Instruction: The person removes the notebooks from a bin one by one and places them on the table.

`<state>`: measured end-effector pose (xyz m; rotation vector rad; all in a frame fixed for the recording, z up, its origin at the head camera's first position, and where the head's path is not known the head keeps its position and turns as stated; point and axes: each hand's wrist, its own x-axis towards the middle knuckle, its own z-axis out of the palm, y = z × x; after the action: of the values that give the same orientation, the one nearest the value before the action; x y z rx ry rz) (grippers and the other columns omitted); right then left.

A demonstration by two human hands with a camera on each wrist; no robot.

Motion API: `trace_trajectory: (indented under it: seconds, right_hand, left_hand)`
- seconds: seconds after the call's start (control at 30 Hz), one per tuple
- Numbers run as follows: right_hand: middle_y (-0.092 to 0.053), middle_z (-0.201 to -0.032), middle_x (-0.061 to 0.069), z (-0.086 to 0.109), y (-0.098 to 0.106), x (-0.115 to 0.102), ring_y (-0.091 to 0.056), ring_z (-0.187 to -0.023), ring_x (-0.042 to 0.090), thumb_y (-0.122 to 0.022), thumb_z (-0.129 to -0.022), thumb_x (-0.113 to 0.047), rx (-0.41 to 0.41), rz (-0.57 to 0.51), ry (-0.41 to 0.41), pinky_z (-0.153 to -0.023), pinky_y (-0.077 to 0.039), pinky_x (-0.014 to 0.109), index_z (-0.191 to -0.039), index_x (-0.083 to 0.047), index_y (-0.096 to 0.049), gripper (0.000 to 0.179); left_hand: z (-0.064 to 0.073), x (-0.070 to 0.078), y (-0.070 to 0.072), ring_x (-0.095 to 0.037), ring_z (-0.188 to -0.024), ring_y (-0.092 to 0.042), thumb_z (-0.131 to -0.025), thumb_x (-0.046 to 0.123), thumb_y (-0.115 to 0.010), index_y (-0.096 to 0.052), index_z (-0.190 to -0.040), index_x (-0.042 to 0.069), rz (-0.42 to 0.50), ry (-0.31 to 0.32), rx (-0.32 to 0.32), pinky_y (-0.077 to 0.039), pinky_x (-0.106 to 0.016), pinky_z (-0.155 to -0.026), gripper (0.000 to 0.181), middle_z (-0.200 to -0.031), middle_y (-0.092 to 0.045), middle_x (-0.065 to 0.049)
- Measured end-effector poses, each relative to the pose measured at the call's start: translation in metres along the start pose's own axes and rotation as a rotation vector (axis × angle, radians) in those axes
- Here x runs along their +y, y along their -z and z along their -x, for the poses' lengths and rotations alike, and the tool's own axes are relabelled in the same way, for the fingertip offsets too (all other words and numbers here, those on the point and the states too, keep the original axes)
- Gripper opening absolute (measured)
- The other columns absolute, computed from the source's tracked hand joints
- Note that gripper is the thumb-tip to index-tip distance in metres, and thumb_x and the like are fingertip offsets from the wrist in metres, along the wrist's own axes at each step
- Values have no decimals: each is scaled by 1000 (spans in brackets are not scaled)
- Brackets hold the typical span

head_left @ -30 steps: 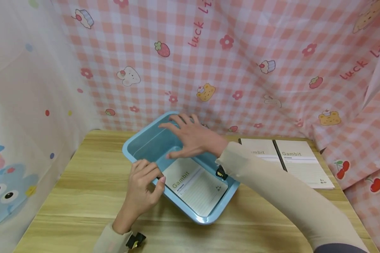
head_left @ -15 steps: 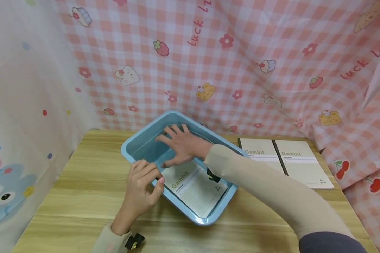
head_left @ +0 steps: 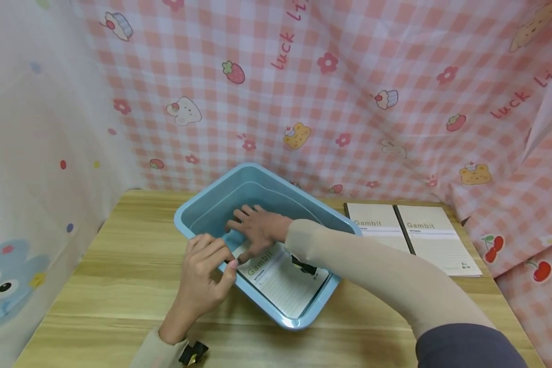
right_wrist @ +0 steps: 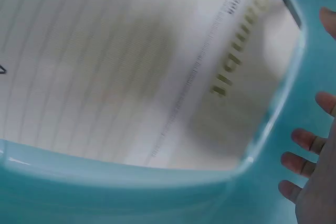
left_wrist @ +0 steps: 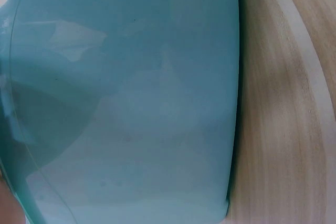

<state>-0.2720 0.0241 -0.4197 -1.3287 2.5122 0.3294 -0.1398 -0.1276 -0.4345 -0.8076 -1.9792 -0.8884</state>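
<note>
A light blue plastic bin (head_left: 296,323) stands slantwise on the table with a "Gambit" notebook (head_left: 285,289) lying flat on its floor. My left hand (head_left: 207,268) grips the near left rim, fingers curled over it and thumb on the outer side. The left wrist view is mostly filled by the bin's outer wall (left_wrist: 157,77). Inside the bin, my right hand (head_left: 259,230) is spread with fingers apart, its thumb close over the notebook's upper end. The right wrist view shows the notebook cover (right_wrist: 105,51) and my right hand (right_wrist: 323,177) at the edge, holding nothing.
Two more notebooks, one on the left (head_left: 374,220) and one on the right (head_left: 434,240), lie side by side at the back right of the wooden table (head_left: 119,286). A pink checked cloth (head_left: 257,102) hangs right behind the table.
My right hand has come down deeper into the bin and toward its near side, fingers still spread. The left hand has kept its hold on the rim.
</note>
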Motion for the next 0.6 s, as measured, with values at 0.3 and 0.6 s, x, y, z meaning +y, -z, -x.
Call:
trace_trajectory:
  seconds: [0.3, 0.6]
  right_hand:
    - [-38, -144, 2, -4, -14, -8, -38, -123, 17, -49, -87, -81, -65, 69, 19, -99, -45, 36, -149, -33, -33, 80]
    - [-42, -139, 1, -3, -19, -15, -42, -120, 15, -50, -88, -77, -90, 122, 37, -92, -49, 35, -143, -30, -36, 74]
  left_hand:
    - [-1, 0, -1, -17, -75, -49, -92, 25, -52, -59, -68, 17, 17, 0, 9, -37, -42, -89, 26, -71, -58, 6]
    - [-1, 1, 0, -16, -75, -48, -95, 30, -51, -59, -68, 18, 9, 1, 5, -37, -42, -88, 31, -71, -57, 6]
